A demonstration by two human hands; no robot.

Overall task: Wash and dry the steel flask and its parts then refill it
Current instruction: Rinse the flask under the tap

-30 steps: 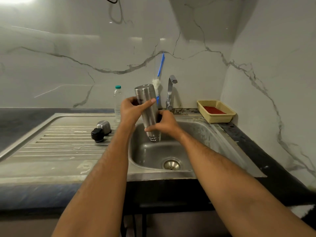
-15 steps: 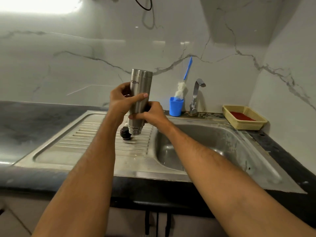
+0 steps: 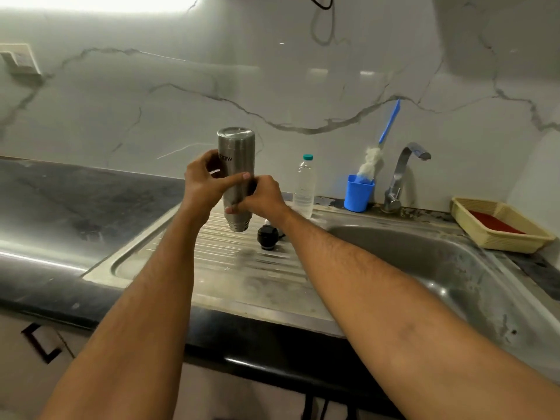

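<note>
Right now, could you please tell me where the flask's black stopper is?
The black stopper lies on the ribbed draining board, left of the sink basin, just right of the inverted steel flask.

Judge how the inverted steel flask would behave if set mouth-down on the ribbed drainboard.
The flask is tall with a narrow threaded mouth, so it would probably tip easily. Its smooth steel looks slippery if wet, and the drainboard ridges may make it wobble. It looks rigid.

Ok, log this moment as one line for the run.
flask: upside down, over drainboard | left hand: grips flask | right hand: grips flask | black cap: on drainboard
</note>
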